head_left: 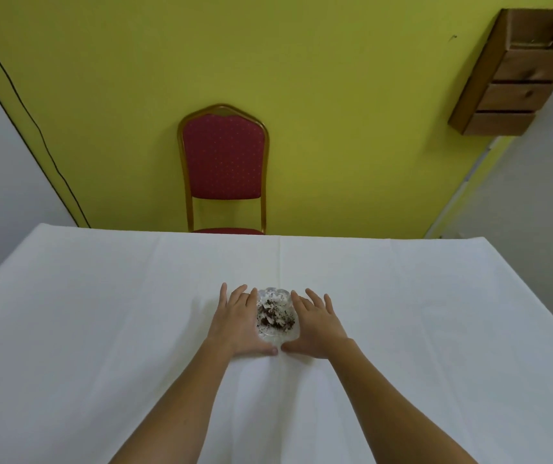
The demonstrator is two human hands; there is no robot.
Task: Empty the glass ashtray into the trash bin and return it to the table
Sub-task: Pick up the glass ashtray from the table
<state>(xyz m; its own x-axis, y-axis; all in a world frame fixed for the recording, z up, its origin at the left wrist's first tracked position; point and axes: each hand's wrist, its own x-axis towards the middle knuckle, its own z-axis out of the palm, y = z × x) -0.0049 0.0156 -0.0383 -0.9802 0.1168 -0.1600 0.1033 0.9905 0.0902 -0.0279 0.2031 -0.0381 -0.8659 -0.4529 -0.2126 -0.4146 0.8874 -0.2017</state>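
A clear glass ashtray [276, 316] holding dark ash and pale scraps sits on the white tablecloth [100, 329] near the table's middle. My left hand [238, 321] lies flat against its left side, fingers spread, thumb curled under its near edge. On its right side my right hand [318, 324] mirrors this, fingers apart, thumb tip close to the left thumb. Both hands flank the ashtray, which rests on the cloth. No trash bin is in view.
A red padded chair [224, 162] with a gold frame stands behind the table's far edge against a yellow-green wall. A wooden drawer unit [516, 78] hangs at the upper right. A black cable [33, 122] runs down the wall at the left.
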